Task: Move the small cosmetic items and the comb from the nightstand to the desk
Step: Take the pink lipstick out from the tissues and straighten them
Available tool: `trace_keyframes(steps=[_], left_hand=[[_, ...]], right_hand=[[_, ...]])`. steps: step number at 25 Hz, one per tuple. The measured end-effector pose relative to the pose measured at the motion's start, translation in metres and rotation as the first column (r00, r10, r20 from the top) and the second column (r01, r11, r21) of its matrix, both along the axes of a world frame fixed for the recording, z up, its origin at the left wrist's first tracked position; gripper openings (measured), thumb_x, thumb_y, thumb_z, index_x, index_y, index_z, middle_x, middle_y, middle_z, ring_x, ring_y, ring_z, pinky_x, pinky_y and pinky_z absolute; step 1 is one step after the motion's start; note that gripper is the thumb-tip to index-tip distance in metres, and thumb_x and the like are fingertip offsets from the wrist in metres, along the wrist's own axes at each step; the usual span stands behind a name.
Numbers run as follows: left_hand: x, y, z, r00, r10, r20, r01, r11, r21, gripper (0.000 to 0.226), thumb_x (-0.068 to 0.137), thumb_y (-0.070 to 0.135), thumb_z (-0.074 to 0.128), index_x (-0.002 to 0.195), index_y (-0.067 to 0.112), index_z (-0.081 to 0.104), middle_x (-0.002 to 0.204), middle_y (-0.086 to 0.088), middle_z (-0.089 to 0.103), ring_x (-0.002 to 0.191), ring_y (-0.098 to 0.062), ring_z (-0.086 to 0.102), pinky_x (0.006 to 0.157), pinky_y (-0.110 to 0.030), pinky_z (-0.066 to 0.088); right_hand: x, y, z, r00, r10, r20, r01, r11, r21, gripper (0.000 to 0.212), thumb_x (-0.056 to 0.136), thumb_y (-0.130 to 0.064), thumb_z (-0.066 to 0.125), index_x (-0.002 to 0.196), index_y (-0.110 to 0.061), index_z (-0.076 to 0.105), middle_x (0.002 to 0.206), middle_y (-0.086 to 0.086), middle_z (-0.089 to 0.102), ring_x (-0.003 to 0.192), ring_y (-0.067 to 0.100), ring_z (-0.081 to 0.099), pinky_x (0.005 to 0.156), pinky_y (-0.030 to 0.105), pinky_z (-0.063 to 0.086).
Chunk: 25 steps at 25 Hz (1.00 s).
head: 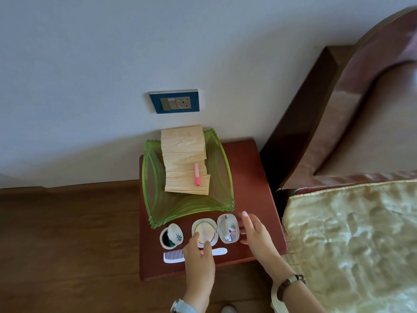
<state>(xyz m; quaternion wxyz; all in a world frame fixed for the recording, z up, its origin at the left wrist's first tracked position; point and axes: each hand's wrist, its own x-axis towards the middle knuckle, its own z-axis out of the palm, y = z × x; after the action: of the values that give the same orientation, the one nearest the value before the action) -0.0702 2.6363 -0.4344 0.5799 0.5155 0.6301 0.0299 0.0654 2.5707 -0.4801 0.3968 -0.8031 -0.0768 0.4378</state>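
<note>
**A bedroom, seen at the bedside**

This is a bedroom. A bed [349,233] covered in cream quilted fabric fills the right side, backed by a padded reddish-brown headboard [361,109] that stands against the pale wall [101,53]. Just beside the bed is a small reddish wooden nightstand [180,273], set below a blue-framed switch and socket plate [174,101]. Its tabletop [252,177] carries bedside things: a green plastic tray [153,177] holding a stack of folded tissues [184,154], and in front of it an open mirrored compact [204,232], a small round cosmetic case [172,238] and a white comb [172,256]. The floor [67,233] is dark wood.
</note>
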Motion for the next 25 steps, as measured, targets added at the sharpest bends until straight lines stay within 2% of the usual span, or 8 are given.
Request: trace_keyframes(steps=[2,4,7,11,14,18,21,25], left_hand=[[-0.002,0.000,0.003,0.993,0.096,0.072,-0.103,0.989,0.102,0.024,0.100,0.015,0.044,0.111,0.029,0.060,0.124,0.001,0.060,0.106,-0.016,0.056,0.095,-0.036,0.048],[-0.002,0.005,0.014,0.972,0.173,0.160,-0.204,0.959,0.198,0.025,0.098,0.010,0.047,0.099,0.028,0.064,0.107,0.005,0.067,0.103,-0.020,0.063,0.091,-0.039,0.052],[0.003,0.025,0.031,0.939,0.198,0.281,-0.276,0.921,0.274,0.026,0.098,0.006,0.047,0.107,0.021,0.066,0.107,0.007,0.068,0.103,-0.014,0.064,0.092,-0.037,0.052],[0.008,0.065,0.037,0.912,0.195,0.361,-0.321,0.887,0.331,0.026,0.098,0.006,0.047,0.113,0.018,0.064,0.110,0.006,0.067,0.104,-0.011,0.064,0.093,-0.037,0.052],[0.012,0.094,0.035,0.903,0.194,0.384,-0.338,0.872,0.355,0.025,0.099,0.006,0.046,0.114,0.017,0.063,0.111,0.003,0.067,0.105,-0.010,0.064,0.095,-0.037,0.053],[0.020,0.123,0.024,0.905,0.194,0.378,-0.333,0.876,0.350,0.028,0.099,0.004,0.044,0.115,0.018,0.062,0.112,0.001,0.066,0.105,-0.008,0.063,0.099,-0.039,0.052],[0.018,0.133,0.014,0.918,0.161,0.362,-0.295,0.888,0.352,0.032,0.099,0.003,0.043,0.116,0.021,0.062,0.112,0.008,0.067,0.108,-0.005,0.063,0.101,-0.039,0.051],[0.007,0.141,0.002,0.923,0.140,0.357,-0.275,0.891,0.362,0.035,0.097,-0.001,0.043,0.116,0.020,0.063,0.113,0.008,0.067,0.110,-0.003,0.062,0.102,-0.038,0.050]], right_hand=[[0.004,-0.002,0.009,0.993,-0.022,0.113,0.019,0.999,0.030,0.028,0.102,-0.044,0.042,0.111,-0.027,0.063,0.103,-0.006,0.069,0.102,0.015,0.065,0.093,0.044,0.054],[0.008,0.001,0.021,0.972,-0.048,0.230,0.028,0.996,0.089,0.018,0.101,-0.035,0.048,0.109,-0.029,0.063,0.106,-0.009,0.067,0.101,0.008,0.064,0.091,0.034,0.054],[0.014,0.018,0.044,0.952,-0.031,0.304,-0.025,0.983,0.180,0.012,0.100,-0.028,0.054,0.105,-0.031,0.064,0.106,-0.010,0.068,0.094,-0.002,0.063,0.078,0.011,0.049],[0.021,0.058,0.065,0.947,0.026,0.321,-0.119,0.955,0.271,0.013,0.098,-0.024,0.058,0.109,-0.028,0.064,0.108,-0.010,0.067,0.097,-0.001,0.063,0.078,0.006,0.047],[0.025,0.094,0.064,0.934,0.079,0.349,-0.180,0.947,0.266,0.016,0.096,-0.020,0.061,0.111,-0.023,0.064,0.107,-0.009,0.064,0.094,-0.010,0.058,0.076,0.001,0.042],[0.024,0.141,0.038,0.898,0.239,0.369,-0.299,0.948,0.112,0.015,0.094,-0.021,0.061,0.109,-0.023,0.061,0.102,-0.005,0.062,0.085,0.003,0.061,0.065,0.010,0.045],[0.015,0.164,0.009,0.845,0.313,0.434,-0.362,0.932,0.033,0.017,0.093,-0.014,0.060,0.110,-0.016,0.061,0.102,0.001,0.059,0.083,0.014,0.061,0.072,0.018,0.049],[0.007,0.180,-0.015,0.769,0.325,0.551,-0.344,0.936,-0.071,0.016,0.092,-0.009,0.058,0.108,-0.008,0.062,0.102,0.007,0.055,0.081,0.023,0.059,0.075,0.034,0.054]])
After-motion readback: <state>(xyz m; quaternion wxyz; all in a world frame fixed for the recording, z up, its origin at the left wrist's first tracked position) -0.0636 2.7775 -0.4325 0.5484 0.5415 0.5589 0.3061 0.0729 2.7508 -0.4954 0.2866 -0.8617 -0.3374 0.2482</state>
